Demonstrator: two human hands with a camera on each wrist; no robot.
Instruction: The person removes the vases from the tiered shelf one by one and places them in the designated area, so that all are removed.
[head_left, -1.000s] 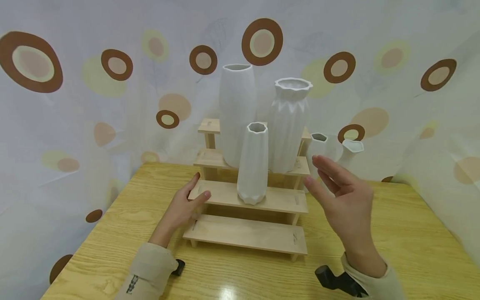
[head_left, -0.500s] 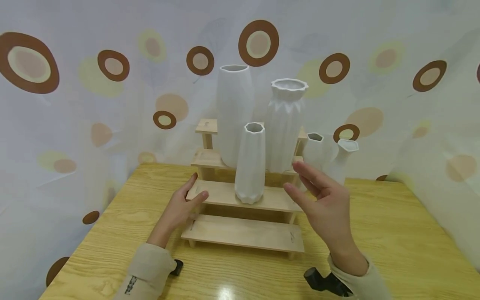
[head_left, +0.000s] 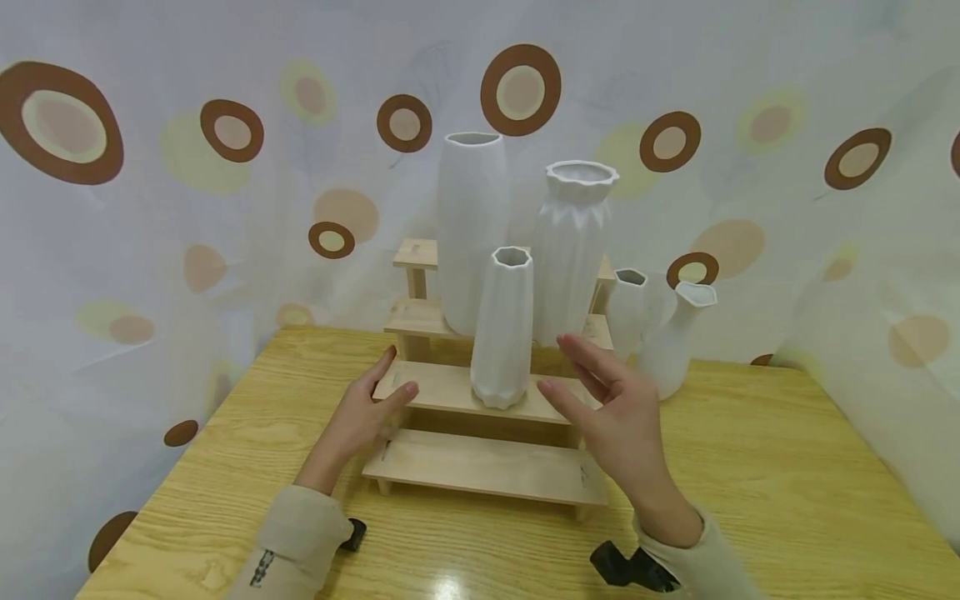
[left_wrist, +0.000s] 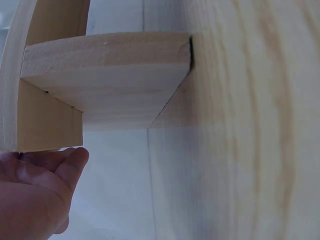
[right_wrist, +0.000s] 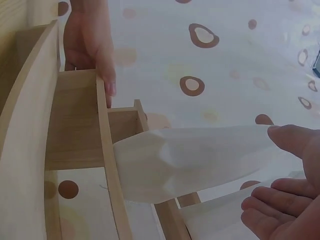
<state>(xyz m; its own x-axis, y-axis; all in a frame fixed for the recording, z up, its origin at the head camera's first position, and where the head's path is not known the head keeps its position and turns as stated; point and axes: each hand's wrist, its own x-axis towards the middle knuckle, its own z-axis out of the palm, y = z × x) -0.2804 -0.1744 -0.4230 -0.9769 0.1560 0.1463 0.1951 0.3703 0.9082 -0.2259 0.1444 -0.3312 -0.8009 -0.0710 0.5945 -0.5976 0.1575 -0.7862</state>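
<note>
The right hand (head_left: pixel 621 421) was spread, thumb apart from the fingers, just beside the slim white vase (head_left: pixel 502 333), upright on the second-lowest step of a wooden stand (head_left: pixel 483 467); the left hand (head_left: pixel 363 417) pinched that step's left end, thumb on top. Two taller vases (head_left: pixel 472 225) stood behind, and a dark mark (head_left: pixel 262 568) on the left sleeve (head_left: pixel 303 525) may have been lettering, too small to read
</note>
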